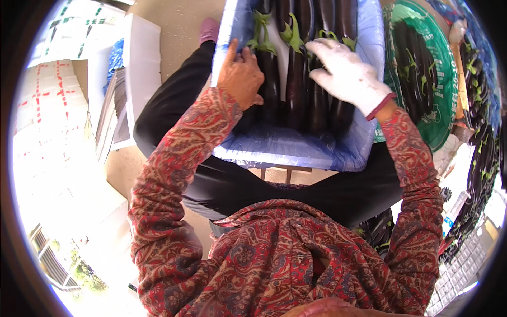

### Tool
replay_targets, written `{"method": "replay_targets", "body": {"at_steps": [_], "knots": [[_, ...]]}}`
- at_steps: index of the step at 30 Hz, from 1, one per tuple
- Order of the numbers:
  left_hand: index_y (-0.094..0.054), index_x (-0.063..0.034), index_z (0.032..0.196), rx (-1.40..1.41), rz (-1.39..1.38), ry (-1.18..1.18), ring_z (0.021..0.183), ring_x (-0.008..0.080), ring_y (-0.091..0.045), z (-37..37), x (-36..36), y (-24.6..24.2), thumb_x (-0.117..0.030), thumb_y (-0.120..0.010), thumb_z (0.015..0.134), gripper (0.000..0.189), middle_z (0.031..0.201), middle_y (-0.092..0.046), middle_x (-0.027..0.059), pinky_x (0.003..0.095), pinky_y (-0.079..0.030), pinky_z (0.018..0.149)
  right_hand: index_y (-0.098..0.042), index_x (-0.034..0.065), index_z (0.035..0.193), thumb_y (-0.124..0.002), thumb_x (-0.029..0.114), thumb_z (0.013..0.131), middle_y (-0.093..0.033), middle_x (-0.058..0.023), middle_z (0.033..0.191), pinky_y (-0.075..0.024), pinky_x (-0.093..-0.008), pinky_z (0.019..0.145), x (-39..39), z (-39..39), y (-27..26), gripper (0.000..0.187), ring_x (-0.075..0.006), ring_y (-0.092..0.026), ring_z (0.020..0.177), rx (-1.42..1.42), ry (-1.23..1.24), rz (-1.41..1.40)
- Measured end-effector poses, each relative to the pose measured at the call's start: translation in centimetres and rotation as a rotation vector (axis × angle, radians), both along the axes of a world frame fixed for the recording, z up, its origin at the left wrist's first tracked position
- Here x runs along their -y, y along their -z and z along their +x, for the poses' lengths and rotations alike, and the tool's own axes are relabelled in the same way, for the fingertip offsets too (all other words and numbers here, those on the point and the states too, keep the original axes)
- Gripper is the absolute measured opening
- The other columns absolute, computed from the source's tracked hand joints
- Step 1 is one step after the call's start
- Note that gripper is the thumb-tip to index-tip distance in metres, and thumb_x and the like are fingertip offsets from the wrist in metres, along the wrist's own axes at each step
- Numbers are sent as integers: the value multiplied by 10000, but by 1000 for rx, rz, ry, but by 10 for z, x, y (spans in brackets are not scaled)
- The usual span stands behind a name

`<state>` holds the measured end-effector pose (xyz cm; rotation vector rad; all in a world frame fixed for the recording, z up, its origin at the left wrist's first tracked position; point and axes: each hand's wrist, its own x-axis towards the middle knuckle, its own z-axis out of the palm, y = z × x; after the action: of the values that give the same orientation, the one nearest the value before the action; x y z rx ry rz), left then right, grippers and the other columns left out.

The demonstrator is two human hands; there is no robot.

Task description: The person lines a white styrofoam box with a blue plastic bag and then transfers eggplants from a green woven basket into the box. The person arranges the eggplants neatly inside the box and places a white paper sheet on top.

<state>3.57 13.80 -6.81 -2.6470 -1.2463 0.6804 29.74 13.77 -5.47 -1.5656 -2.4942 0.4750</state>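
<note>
A box lined with blue plastic film (273,155) stands before me between my knees. Dark purple eggplants lie lengthwise in it, their green stems towards the far end. My bare left hand (241,77) is by the box's left wall, fingers apart, against the leftmost eggplant of the near row (270,77). My right hand (348,73), in a white knitted glove with a dark red cuff, spreads over the eggplants on the right side; its palm is turned down and hidden. Between the hands lies another eggplant (296,81), beside a narrow strip of white lining.
At right, a green printed plastic bag (443,103) holds more eggplants (414,71). A long heap of eggplants (480,158) runs along the far right. White foam boxes (144,79) and a stack of flat sheets (111,111) stand at left. More eggplants (378,230) lie behind my right leg.
</note>
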Motion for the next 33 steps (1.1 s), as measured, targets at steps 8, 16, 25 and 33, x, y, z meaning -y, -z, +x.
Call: {"method": "replay_targets", "body": {"at_steps": [8,16,25,33], "knots": [[-801,25,941,309,82,47,1469,435,-404,-30,20,-15,-477,-788,657,577,1152,-711,187,805,-113,1184,-394,135,1567,-598,315,977,-447,-149,1576,-184,-723,1184,1,-117,36,650,-429,-383,1467,-30,54,11],[-779,-42,768,697,176,-34,1456,378,-398,-53,17,-20,-232,-750,607,251,1265,-597,147,753,-162,1222,-296,167,1635,-494,407,1015,-274,-123,1696,-65,-813,1144,3,-139,60,693,-449,-236,1549,191,118,5],[-676,-15,1294,529,562,-908,1359,366,-508,-333,-58,-18,-636,-710,820,782,1386,-601,227,607,-332,1168,-294,105,1630,-556,533,956,-262,-165,1686,-37,-835,1113,6,-156,70,840,-512,-187,1536,300,187,13],[-704,-1,1298,329,-107,-1182,1347,372,-571,-369,-71,-27,-819,-637,754,985,1363,-666,212,785,-117,1163,-347,115,1603,-538,562,966,-285,-163,1673,-48,-852,1085,5,-151,73,801,-481,-197,1541,234,145,42]]}}
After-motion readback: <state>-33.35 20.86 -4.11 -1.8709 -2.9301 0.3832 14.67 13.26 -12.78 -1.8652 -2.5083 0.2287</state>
